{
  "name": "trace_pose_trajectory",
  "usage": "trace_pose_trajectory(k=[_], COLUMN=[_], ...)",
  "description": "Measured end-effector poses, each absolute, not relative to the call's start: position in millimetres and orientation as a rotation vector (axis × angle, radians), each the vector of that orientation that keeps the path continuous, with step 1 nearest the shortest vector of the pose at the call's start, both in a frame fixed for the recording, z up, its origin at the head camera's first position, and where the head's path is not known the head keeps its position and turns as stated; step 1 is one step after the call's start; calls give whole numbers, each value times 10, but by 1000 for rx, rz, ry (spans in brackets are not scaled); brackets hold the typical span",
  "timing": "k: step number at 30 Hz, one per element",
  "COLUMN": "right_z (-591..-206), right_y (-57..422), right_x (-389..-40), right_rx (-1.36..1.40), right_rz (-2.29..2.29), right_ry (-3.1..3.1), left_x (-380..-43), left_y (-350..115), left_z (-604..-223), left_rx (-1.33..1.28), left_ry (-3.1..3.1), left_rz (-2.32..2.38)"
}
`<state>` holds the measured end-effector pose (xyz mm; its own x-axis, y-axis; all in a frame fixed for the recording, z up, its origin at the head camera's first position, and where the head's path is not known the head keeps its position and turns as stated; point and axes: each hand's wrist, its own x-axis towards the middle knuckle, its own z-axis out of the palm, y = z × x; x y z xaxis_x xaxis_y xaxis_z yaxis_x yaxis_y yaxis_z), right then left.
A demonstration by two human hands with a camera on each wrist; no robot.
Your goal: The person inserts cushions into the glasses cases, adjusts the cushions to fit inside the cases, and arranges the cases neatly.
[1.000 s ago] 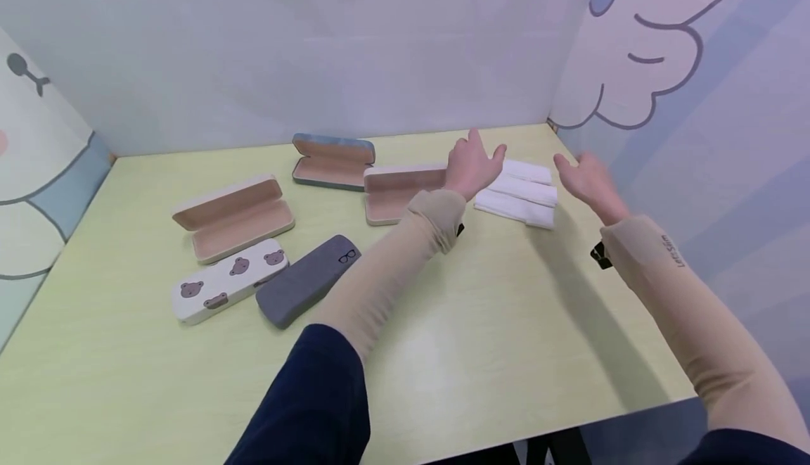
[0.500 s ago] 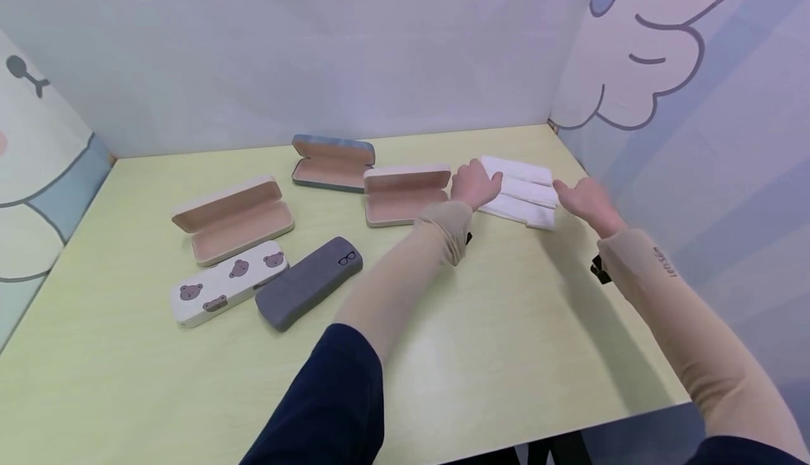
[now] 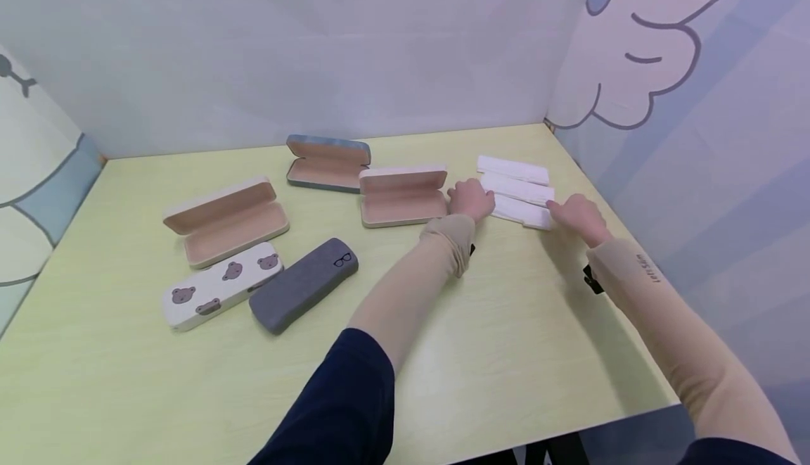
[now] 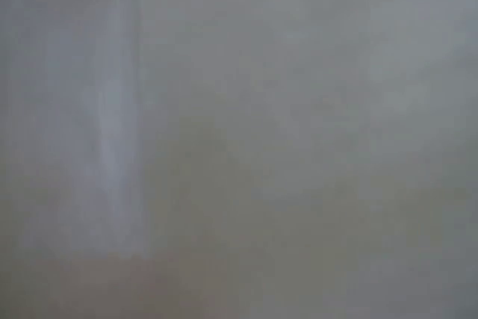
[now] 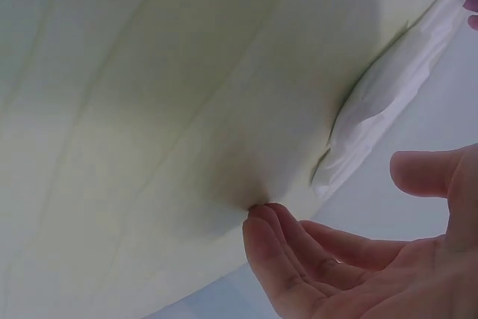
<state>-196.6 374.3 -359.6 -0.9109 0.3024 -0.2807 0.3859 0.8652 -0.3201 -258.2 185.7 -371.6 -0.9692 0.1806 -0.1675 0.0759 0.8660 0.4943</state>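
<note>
White folded cloths [image 3: 517, 187] lie in overlapping strips at the back right of the table. At their left end is my left hand [image 3: 471, 199], its fingertips mostly hidden in the head view; its own wrist view is too blurred to show its grip. My right hand [image 3: 577, 219] is at the right end of the strips. In the right wrist view, that hand [image 5: 366, 259] has its thumb spread from its bent fingers, whose tips touch the table, with nothing between them. The cloth [image 5: 396, 95] lies just beyond. Beside my left hand stands an open eyeglass case [image 3: 405, 206] with a pink lining.
A blue-edged open eyeglass case [image 3: 329, 169] stands at the back, and another open case [image 3: 237, 229] at the left. Before these lie a closed white case with bears [image 3: 218, 289] and a closed grey case [image 3: 304, 285]. Walls [image 3: 380, 64] border the table's back and right.
Both hands have come down toward the table and the near cloth strips, and the right hand has shifted left to the cloth ends. The eyeglass cases have stayed in place.
</note>
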Motion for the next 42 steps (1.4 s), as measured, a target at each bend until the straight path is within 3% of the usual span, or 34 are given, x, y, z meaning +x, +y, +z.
trace_pose_trajectory(k=[17,42], right_z=[-3761,-3762], right_y=[3611,3553], right_x=[-2012,-2009], right_rx=[549,617], right_rz=[-424,-489], right_ry=[2863,2888], left_x=[-2638,-2644], left_y=[2001,1977], left_z=[-3963,-3915], left_rx=[22,180], left_ry=[2960,2925], left_rz=[610,755])
